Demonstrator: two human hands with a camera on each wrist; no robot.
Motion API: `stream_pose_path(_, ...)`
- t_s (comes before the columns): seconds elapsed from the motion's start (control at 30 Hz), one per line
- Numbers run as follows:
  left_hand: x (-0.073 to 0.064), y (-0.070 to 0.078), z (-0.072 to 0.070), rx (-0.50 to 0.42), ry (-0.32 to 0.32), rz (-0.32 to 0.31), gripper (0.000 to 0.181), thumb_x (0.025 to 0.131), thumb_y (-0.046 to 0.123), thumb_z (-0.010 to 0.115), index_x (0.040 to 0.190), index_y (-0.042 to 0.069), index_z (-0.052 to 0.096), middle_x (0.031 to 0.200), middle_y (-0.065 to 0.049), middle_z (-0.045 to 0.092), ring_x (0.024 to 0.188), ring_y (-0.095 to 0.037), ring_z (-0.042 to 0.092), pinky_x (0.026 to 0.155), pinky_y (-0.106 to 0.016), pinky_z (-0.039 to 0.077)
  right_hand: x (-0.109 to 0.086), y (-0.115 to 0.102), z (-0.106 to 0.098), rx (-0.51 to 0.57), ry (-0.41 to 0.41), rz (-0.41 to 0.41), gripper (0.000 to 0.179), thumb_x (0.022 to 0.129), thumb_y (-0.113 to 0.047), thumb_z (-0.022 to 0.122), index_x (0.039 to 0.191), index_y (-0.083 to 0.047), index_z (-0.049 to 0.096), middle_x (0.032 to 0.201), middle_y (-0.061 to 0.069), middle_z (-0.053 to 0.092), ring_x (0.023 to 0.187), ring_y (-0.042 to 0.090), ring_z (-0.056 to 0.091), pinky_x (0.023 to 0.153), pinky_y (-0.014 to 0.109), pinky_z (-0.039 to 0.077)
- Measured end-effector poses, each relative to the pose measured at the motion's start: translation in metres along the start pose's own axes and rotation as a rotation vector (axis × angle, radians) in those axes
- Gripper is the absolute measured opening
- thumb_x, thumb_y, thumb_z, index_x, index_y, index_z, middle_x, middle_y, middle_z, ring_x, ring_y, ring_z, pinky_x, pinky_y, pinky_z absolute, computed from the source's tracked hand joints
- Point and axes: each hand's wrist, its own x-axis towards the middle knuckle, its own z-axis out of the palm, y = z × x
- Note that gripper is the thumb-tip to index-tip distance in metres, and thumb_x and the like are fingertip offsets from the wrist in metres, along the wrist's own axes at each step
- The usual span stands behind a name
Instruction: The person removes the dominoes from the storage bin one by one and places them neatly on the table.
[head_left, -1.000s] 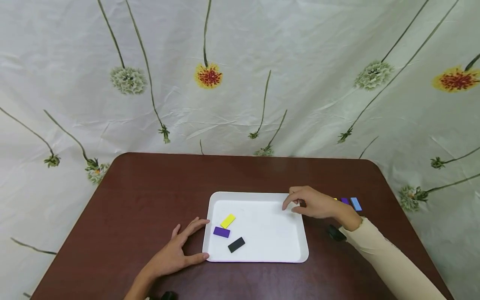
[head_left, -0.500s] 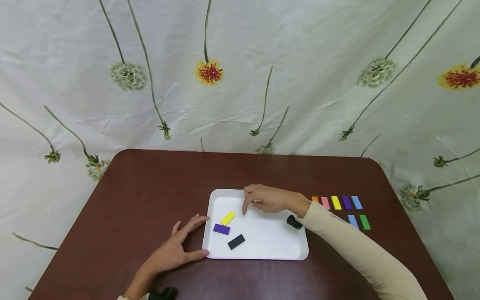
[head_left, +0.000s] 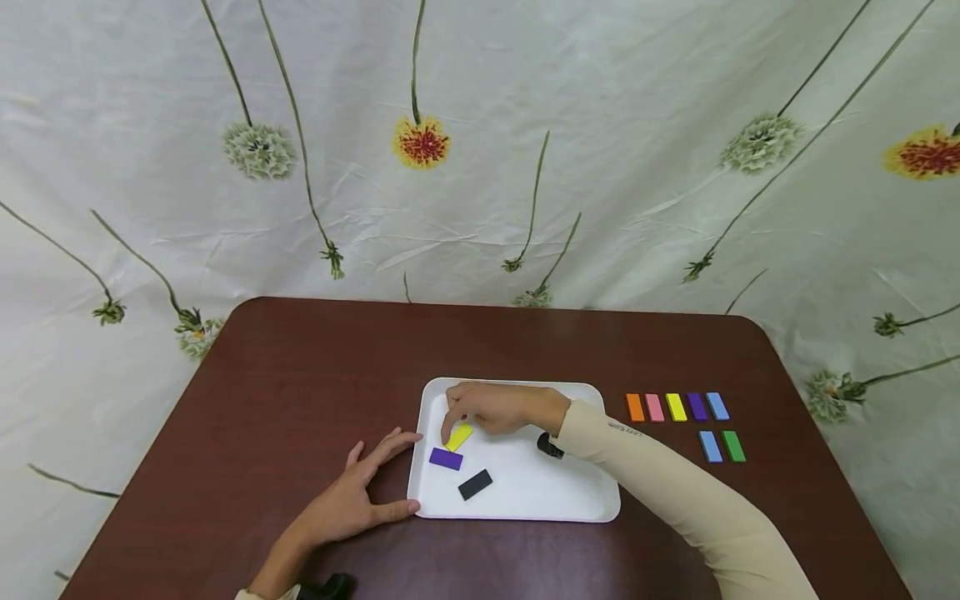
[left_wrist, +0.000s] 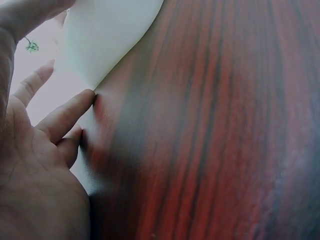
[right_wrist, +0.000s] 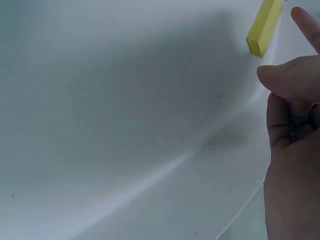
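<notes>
My left hand point(head_left: 343, 497) spreads beside the white tray point(head_left: 540, 507), its fingertips and thumb right at the left rim. In the left wrist view, the fingers point(left_wrist: 70, 115) are extended along the tray's edge. My right hand point(head_left: 495, 408) reaches over the tray, the index finger right at a yellow block point(head_left: 460, 437). In the right wrist view, the thumb and index finger stand apart near the yellow block point(right_wrist: 265, 27), with nothing between them; the other fingers are curled in. Below the yellow block lies a purple block point(head_left: 446, 459), with a black block point(head_left: 476, 484) nearer the front.
To the right of the tray, several colored blocks lie in two rows on the brown table point(head_left: 337, 358): an orange block point(head_left: 635, 407) begins the back row, and a green block point(head_left: 733, 447) ends the front one. A flowered cloth point(head_left: 480, 200) hangs behind the table.
My right hand has swept left across the tray from its right rim to the yellow block, uncovering the block rows on the right. The left hand and the blocks in the tray have stayed put.
</notes>
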Motion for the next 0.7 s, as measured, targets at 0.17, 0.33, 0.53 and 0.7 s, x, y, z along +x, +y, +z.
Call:
stream_pose_path(0.17, 0.0004, -0.0005, 0.0011, -0.006, 0.000, -0.005, 0.080, 0.081, 0.041, 0.083, 0.150, 0.030, 0.042, 0.153, 0.003, 0.046, 0.150, -0.039, 0.027, 0.112, -0.070, -0.003, 0.0007, -0.0010, 0.0053, -0.026, -0.004, -0.008, 0.057, 0.088, 0.019, 0.044, 0.112, -0.021, 0.077, 0.090, 0.007, 0.054, 0.086, 0.008, 0.044, 0.079, 0.015, 0.035)
stream_pose_path(0.33, 0.0006, -0.0011, 0.0011, 0.001, 0.001, -0.010, 0.081, 0.081, 0.042, 0.083, 0.150, 0.030, 0.042, 0.154, 0.003, 0.046, 0.150, -0.039, 0.027, 0.112, -0.070, -0.002, 0.0010, -0.0009, 0.0052, -0.071, -0.012, 0.010, 0.053, 0.090, 0.015, 0.048, 0.113, -0.023, 0.076, 0.088, 0.003, 0.052, 0.087, 0.011, 0.047, 0.078, 0.015, 0.034)
stream_pose_path(0.53, 0.0006, -0.0007, 0.0014, 0.005, 0.002, -0.003, 0.081, 0.081, 0.042, 0.083, 0.150, 0.028, 0.042, 0.153, 0.004, 0.046, 0.150, -0.037, 0.028, 0.112, -0.070, -0.002, -0.0022, -0.0021, -0.0001, -0.101, -0.047, 0.094, 0.050, 0.085, 0.010, 0.060, 0.116, -0.026, 0.074, 0.089, -0.002, 0.050, 0.088, 0.009, 0.045, 0.079, 0.015, 0.035)
stream_pose_path(0.7, 0.0015, -0.0003, 0.0020, 0.013, 0.007, -0.001, 0.081, 0.081, 0.041, 0.083, 0.150, 0.030, 0.042, 0.152, 0.005, 0.047, 0.150, -0.037, 0.028, 0.112, -0.070, -0.001, -0.0033, -0.0009, 0.0004, -0.090, -0.075, 0.105, 0.056, 0.084, 0.010, 0.060, 0.122, -0.029, 0.071, 0.093, -0.002, 0.052, 0.088, 0.007, 0.045, 0.080, 0.015, 0.036)
